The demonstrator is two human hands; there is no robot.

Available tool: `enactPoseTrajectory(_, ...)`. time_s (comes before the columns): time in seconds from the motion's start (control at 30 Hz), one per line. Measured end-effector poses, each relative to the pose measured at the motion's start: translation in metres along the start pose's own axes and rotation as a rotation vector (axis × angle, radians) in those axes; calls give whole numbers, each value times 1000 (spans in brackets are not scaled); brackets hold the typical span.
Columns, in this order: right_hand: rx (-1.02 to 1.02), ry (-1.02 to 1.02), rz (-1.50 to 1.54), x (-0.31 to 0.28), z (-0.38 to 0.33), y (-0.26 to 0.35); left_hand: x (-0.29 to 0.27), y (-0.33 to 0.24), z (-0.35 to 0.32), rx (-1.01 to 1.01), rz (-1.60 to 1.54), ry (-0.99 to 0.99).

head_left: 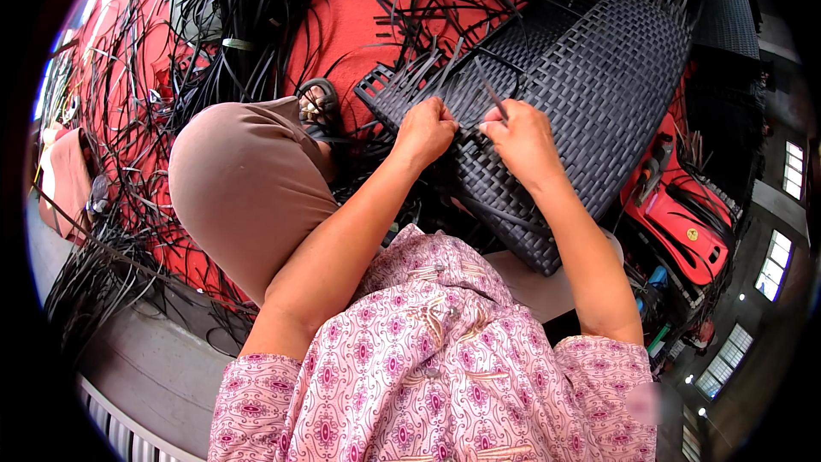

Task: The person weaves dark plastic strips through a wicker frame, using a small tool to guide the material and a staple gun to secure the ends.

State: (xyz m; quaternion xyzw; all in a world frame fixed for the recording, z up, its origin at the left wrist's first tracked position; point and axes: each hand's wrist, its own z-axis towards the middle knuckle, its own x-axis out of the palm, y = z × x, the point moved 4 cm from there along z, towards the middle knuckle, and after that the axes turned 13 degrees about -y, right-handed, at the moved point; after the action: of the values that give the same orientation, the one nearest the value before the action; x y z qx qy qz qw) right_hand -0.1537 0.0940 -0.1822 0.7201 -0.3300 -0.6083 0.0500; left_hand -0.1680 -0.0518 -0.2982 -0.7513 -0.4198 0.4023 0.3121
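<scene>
A dark grey woven panel (590, 77) of flat plastic strips lies slanted before me, its upper right part tightly woven. Loose strip ends (432, 73) fan out along its left side. At the border of the weave, my right hand (523, 141) is closed on a thin flat strip (493, 96) that sticks up between thumb and fingers. Just left of it, my left hand (423, 133) is closed at the near edge of the loose strips. Its fingertips press together there, and what they pinch is too small to make out.
Tangled black strips (256, 0) cover much of the red ground sheet (342, 26) at the left and back. A bundle of them is bound with a pale tie (238, 44). At right lies a red plastic piece (684, 231), below a tool with dark handles (657, 162).
</scene>
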Motion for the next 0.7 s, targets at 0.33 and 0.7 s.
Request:
enactPoseTrajectory(0.33,302,-326,743,-181,-81,-25,-8,28,12,-3,239,-313)
enactPoseTrajectory(0.7,700,-771,772,-228,-253,-183,2,63,52,-130,145,-264)
